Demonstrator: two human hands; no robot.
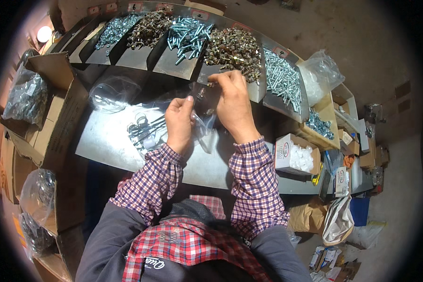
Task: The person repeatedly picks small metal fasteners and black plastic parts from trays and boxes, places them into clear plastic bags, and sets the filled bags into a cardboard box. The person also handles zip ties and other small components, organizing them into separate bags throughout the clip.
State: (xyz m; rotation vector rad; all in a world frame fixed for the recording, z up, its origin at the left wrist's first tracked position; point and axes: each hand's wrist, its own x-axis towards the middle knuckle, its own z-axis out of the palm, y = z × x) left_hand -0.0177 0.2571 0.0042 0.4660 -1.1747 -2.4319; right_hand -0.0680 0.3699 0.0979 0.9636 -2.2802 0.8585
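My left hand (179, 121) pinches a clear plastic bag (207, 135) that hangs over the metal worktop (107, 141). To its right, my right hand (234, 102) reaches over the front of the brass-coloured fastener bin, its fingers bent down; small metal pieces (200, 93) show between the hands. Whether its fingertips grip a piece I cannot tell. Brass-coloured fasteners (232, 49) fill the bin just beyond. Silver bolts (188, 35) lie in the bin to its left, and smaller silver screws (282, 77) to its right. Black strips and clear pieces (146, 128) lie left of my left hand.
Farther left are bins of brass-coloured fasteners (149, 28) and silver nuts (115, 30). Another clear bag (114, 93) rests on the worktop. An open cardboard box (61, 116) stands left. At right are a box of white plastic pieces (283, 155) and a tray of metal parts (333, 135).
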